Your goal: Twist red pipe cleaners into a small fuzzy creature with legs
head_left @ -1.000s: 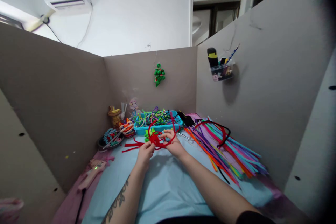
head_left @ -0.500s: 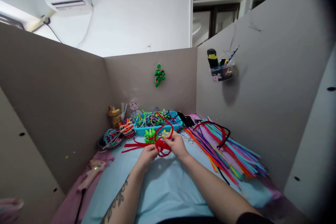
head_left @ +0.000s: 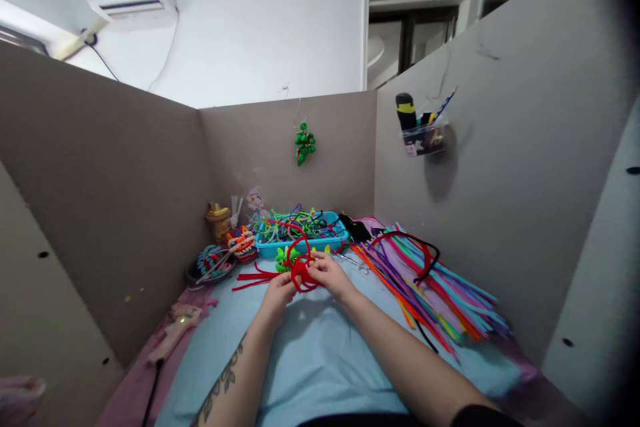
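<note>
Head view: the left hand (head_left: 280, 291) and the right hand (head_left: 332, 276) are close together, and both pinch a round red fuzzy piece (head_left: 301, 272). It is held up over the blue cloth (head_left: 325, 367), in the middle. One red end bends up and away to the far side. Just left of it, some red fuzzy strips (head_left: 253, 277) lie flat. Just past the hands sits a little green figure (head_left: 281, 260). Behind that is a blue basket (head_left: 267, 249) full of bendy, tangled sticks. To the right, scissors (head_left: 361, 266) lie near a big pile of fuzzy sticks (head_left: 430, 287) in many colors. To the left, a dark bowl (head_left: 191, 278) holds small things. On the far wall hangs a green ornament (head_left: 304, 145).
</note>
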Demonstrator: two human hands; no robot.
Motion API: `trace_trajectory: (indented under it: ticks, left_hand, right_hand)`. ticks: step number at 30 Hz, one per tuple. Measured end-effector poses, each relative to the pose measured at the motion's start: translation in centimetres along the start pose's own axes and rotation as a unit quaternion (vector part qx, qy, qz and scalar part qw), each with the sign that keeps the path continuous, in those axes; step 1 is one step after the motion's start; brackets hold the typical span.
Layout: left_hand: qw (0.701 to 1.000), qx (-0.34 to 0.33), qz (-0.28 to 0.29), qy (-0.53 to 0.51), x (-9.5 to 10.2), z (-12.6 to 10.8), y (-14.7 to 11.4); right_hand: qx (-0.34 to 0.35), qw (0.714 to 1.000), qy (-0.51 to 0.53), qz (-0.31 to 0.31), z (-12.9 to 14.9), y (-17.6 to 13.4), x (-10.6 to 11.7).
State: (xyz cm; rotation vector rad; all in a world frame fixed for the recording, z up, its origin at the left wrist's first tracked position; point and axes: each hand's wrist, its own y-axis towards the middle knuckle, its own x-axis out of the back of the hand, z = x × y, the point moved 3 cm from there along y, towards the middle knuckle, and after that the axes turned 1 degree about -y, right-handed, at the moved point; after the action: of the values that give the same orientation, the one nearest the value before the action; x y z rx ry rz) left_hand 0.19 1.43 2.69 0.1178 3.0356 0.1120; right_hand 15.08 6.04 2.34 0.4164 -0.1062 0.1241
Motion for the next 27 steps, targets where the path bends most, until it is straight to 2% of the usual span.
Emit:
trace_trajectory:
  ticks: [5, 9, 12, 15, 20, 27]
  left_hand:
    - [0.999, -0.037, -0.014, 0.032, 0.0, 0.0, 0.1]
    - [0.997, -0.074, -0.020, 0.033, -0.2, -0.3, 0.1]
    - [0.996, -0.082, -0.023, 0.033, -0.5, -0.3, 0.1]
    - [0.996, -0.077, -0.032, 0.044, -0.6, -0.2, 0.1]
    - [0.996, -0.057, -0.048, 0.056, -0.2, 0.0, 0.4]
    - [0.997, -0.045, -0.047, 0.049, -0.1, 0.1, 0.5]
  right_hand:
    - [-0.035, 0.998, 0.042, 0.043, 0.5, -0.4, -0.3]
    - [-0.031, 0.997, 0.053, 0.053, 0.6, -0.6, -0.6]
    - [-0.005, 0.998, 0.060, 0.016, 0.6, -0.7, -0.9]
    - [-0.011, 0.996, 0.076, -0.035, 0.5, -0.8, -1.1]
    - [-0.021, 0.998, 0.046, -0.027, 0.7, -0.6, -1.2]
    - [0.044, 0.996, -0.040, -0.064, 0.8, -0.7, -0.7]
